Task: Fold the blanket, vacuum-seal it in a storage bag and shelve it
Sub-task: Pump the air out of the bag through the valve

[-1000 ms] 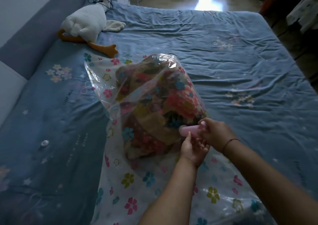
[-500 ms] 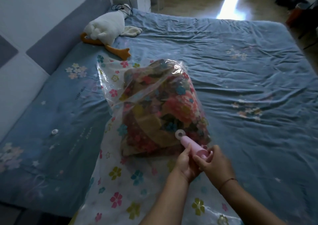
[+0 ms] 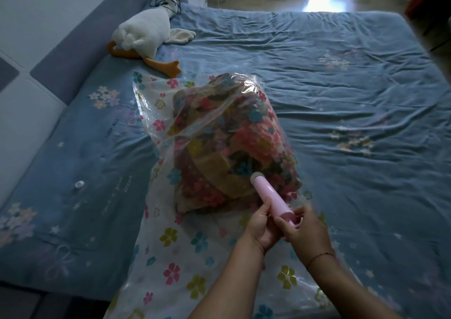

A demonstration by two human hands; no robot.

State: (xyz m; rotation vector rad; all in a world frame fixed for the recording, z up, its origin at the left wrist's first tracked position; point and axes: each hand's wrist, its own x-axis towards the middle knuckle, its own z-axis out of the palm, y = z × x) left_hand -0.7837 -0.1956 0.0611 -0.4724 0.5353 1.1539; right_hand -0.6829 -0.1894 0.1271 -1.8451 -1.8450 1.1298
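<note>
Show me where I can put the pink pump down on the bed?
The blue bedsheet right of the clear flower-print storage bag is bare. Left of it, only a small clear cap lies. Crowded: the far-left corner, with the white plush goose.

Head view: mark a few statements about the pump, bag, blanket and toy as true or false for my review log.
1. The left hand and right hand both hold the pink pump. True.
2. The blanket lies outside the storage bag. False: the blanket sits inside it.
3. The plush goose lies on the bag. False: it lies apart, near the headboard.
4. The bag rests on the bed. True.
</note>
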